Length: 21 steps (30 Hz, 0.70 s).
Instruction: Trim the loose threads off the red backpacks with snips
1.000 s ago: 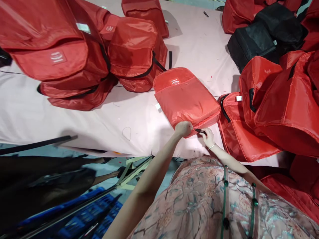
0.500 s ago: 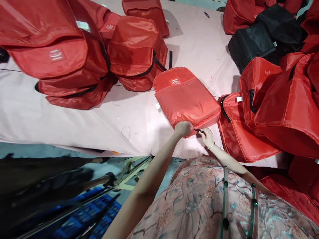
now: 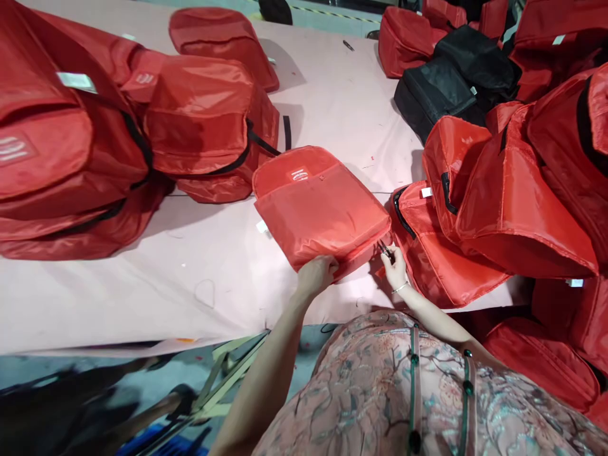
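Note:
A flat red bag [image 3: 327,206] with a white logo lies at a slant on the pink-covered table [image 3: 228,278]. My left hand [image 3: 317,276] is closed on its near edge, fingers pinching the fabric. In my right hand [image 3: 395,270] is a pair of small black thread snips [image 3: 386,251], the blades pointing up beside the bag's near right corner. The snips' blades look slightly apart. A scrap of red material shows just below them, partly behind my right hand.
Stuffed red bags [image 3: 204,120] stand to the left. More red bags [image 3: 517,190] are heaped on the right, with black bags [image 3: 437,92] behind them. A small dark tool [image 3: 348,45] lies at the back. A person's leg [image 3: 142,411] shows below the table at left.
My right hand has moved right along the bag's near edge with the snips, away from my left hand. The left hand keeps its hold. The whole view has shifted.

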Each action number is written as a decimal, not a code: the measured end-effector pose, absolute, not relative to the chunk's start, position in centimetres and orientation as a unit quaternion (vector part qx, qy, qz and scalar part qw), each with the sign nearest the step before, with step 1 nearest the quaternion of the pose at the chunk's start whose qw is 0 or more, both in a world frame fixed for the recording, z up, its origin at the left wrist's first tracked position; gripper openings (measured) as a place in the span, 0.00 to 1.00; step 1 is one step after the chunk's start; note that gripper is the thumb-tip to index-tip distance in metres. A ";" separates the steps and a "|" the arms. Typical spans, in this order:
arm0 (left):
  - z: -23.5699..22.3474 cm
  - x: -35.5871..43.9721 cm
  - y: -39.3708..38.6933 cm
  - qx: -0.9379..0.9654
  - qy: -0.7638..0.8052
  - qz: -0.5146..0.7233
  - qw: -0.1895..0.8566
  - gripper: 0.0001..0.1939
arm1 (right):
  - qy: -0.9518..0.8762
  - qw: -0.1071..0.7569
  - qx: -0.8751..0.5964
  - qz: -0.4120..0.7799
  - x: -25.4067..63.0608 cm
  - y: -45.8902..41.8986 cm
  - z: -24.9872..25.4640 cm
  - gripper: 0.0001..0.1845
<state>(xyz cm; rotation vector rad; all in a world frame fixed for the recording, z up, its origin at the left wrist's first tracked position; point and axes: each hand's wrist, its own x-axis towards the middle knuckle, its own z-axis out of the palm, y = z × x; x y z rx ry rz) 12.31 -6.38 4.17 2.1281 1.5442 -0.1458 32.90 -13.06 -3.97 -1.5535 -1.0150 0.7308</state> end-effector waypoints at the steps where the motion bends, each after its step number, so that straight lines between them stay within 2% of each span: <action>1: 4.2 11.6 -6.7 0.782 0.570 -0.057 0.246 0.13 | -0.412 0.552 -0.656 0.309 33.4 -13.0 -3.9 0.12; 6: 4.8 6.3 -7.6 0.771 0.583 -0.104 0.236 0.13 | -0.350 0.571 -0.647 0.365 34.9 -11.5 -3.8 0.17; 10: 6.7 3.1 -8.1 0.712 0.635 -0.228 0.197 0.14 | -0.347 0.518 -0.626 0.468 33.7 -9.7 -3.8 0.16; 12: 8.2 3.5 -8.3 0.679 0.675 -0.239 0.160 0.16 | -0.351 0.489 -0.613 0.512 32.3 -9.1 -4.1 0.17; 14: 9.5 5.7 -8.5 0.677 0.708 -0.151 0.135 0.20 | -0.351 0.481 -0.608 0.525 30.7 -8.7 -4.5 0.18; 17: 9.5 11.0 -8.6 0.725 0.675 0.038 0.127 0.23 | -0.354 0.510 -0.637 0.457 29.0 -8.6 -5.2 0.17; 19: 8.1 14.5 -8.5 0.744 0.654 0.083 0.110 0.31 | -0.370 0.510 -0.662 0.406 28.7 -8.8 -5.5 0.16; 21: 6.1 16.8 -8.2 0.734 0.667 0.075 0.102 0.40 | -0.398 0.489 -0.676 0.381 29.2 -9.2 -5.5 0.14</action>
